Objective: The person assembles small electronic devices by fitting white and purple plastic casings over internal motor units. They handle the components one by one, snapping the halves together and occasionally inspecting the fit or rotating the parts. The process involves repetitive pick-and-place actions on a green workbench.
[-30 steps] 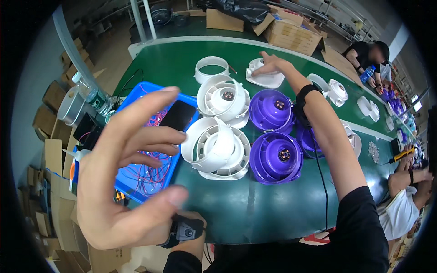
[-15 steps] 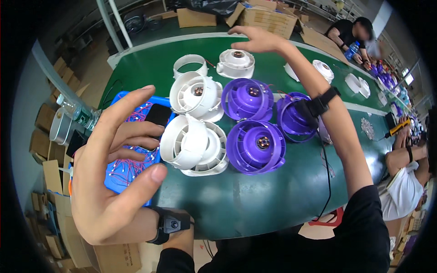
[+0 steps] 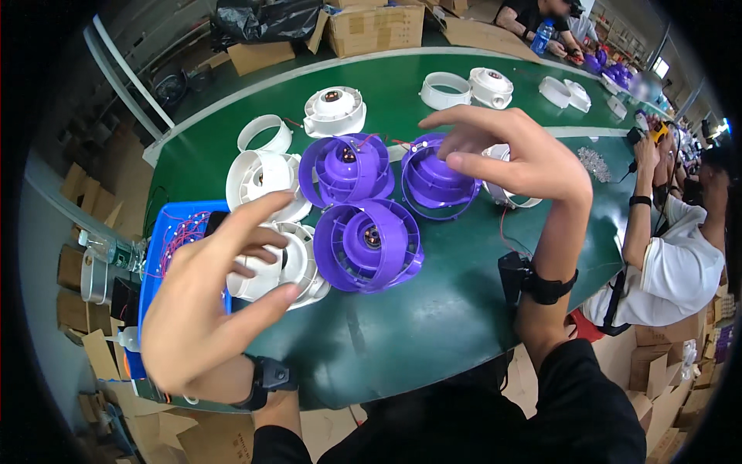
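My left hand (image 3: 202,305) is raised above the near left of the green table (image 3: 433,301), fingers spread, holding nothing. It hovers over a white round fan housing (image 3: 290,267) and the blue tray (image 3: 158,255). My right hand (image 3: 518,155) hangs open above the table's middle, beside a purple fan housing (image 3: 434,179) and over a white one (image 3: 510,193). Two more purple housings lie close by, one near (image 3: 365,246) and one farther (image 3: 345,168).
White housings (image 3: 334,110) and rings (image 3: 265,133) lie toward the table's far side. The blue tray holds red wires (image 3: 182,232). A clear bottle (image 3: 116,251) stands at the left edge. A person in white (image 3: 672,255) sits at the right; cardboard boxes (image 3: 375,27) stand behind.
My right hand has drawn back from the far white housing to above the table's middle. My left hand stays raised and open. The view has shifted left across the table.
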Demonstrator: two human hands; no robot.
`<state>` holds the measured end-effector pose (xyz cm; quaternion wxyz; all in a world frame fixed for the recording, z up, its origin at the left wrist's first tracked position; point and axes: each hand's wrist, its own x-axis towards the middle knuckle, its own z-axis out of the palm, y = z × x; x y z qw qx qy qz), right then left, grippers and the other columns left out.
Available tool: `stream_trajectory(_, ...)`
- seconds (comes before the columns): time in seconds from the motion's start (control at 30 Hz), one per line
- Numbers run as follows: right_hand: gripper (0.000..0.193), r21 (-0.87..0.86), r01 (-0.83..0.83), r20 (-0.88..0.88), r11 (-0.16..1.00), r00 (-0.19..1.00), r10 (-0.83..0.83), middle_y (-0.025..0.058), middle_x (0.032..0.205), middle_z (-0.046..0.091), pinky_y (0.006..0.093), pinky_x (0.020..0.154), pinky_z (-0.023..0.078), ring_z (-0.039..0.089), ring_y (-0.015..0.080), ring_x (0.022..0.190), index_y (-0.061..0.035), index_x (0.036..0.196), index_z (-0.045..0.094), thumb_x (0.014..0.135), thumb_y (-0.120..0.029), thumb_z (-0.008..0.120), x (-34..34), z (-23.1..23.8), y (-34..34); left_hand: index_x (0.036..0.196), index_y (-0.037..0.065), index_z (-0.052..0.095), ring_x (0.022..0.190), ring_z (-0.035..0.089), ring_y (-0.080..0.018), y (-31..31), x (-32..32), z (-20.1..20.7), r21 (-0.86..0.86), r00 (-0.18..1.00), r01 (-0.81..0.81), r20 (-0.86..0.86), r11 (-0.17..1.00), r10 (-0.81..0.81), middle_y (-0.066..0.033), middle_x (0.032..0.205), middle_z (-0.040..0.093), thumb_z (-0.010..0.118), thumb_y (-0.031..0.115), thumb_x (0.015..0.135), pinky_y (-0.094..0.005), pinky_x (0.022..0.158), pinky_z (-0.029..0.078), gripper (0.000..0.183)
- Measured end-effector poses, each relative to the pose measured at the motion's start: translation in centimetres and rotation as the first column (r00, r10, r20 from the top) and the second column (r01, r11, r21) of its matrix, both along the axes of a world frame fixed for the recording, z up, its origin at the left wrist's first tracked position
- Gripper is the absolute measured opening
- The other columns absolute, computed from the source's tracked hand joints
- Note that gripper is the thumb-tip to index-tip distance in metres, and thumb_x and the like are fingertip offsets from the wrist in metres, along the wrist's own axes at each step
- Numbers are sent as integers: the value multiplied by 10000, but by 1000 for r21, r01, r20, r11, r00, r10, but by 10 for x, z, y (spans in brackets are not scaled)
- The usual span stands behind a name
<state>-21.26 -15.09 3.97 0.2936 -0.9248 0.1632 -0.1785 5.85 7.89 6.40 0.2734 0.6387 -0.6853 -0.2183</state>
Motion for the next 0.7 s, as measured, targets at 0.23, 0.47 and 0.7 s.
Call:
stream_trajectory(0.23,464,-55,-84,-7,995,996,84,151,943,738,363,832,569,730,254,868,-20,1369,582,937,-151,691,-8,-5,2,1299,19,637,1053,688,-374,-85,4,-78,-169,934,234,312,957,-173,-205,1149,717,697,58,835,-428,961,521,470)
stream_trajectory(0.47,510,-92,-111,2,990,994,111,154,939,726,365,809,559,721,273,878,-33,1385,574,914,-162,719,-20,-1,5,1087,-6,730,1018,689,-363,-126,-37,-97,-25,929,242,293,970,-224,-181,1061,736,672,97,893,-440,937,527,226)
stream_trajectory(0.7,524,-89,-115,-3,989,993,116,161,928,717,369,798,552,710,298,867,-38,1391,572,902,-152,722,-16,-3,4,1043,16,743,992,684,-364,-137,-42,-124,-129,940,232,286,964,-188,-172,1037,736,662,97,889,-442,915,529,192)
